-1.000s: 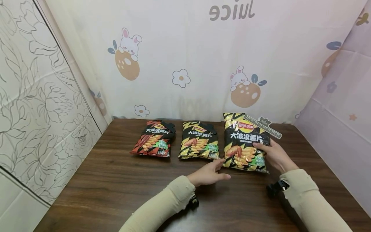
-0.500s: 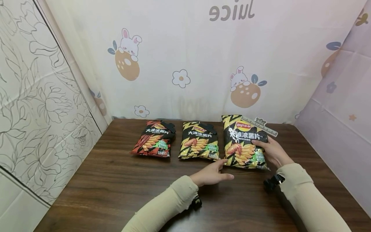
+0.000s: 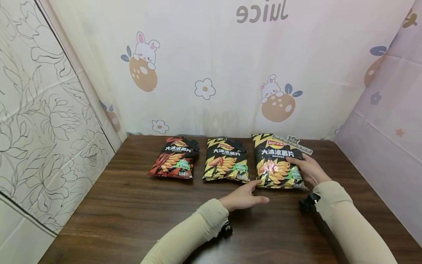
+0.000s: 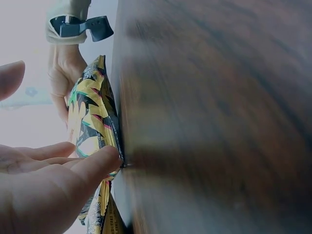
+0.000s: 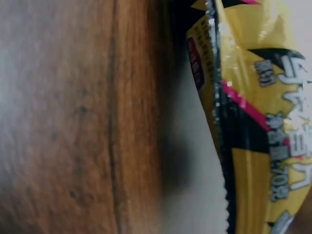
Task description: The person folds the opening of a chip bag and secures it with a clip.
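Note:
A yellow-and-black bag of potato chips (image 3: 277, 165) stands leaning back at the right rear of the table. My right hand (image 3: 308, 168) grips its right side, thumb across the front and the other fingers hidden behind. A pale bag clip (image 3: 291, 143) with a piano-key pattern slants across the bag's upper right corner. At the lower left corner, my left hand (image 3: 242, 196) touches the bag with extended fingers, thumb apart. In the left wrist view, those fingertips (image 4: 109, 156) lie against the bag's lower edge. The right wrist view shows the bag's bottom seam close up, slightly over the table.
A second yellow-and-black chip bag (image 3: 225, 161) and a red chip bag (image 3: 173, 159) stand to the left, each with a dark clip at its top right. Behind the dark wooden table (image 3: 132, 212) hangs a printed curtain (image 3: 204, 55), with walls on both sides.
The right-hand chip bag has come down and tilted back toward the curtain, the right hand moving slightly left with it. My left hand has shifted a little right along its lower corner.

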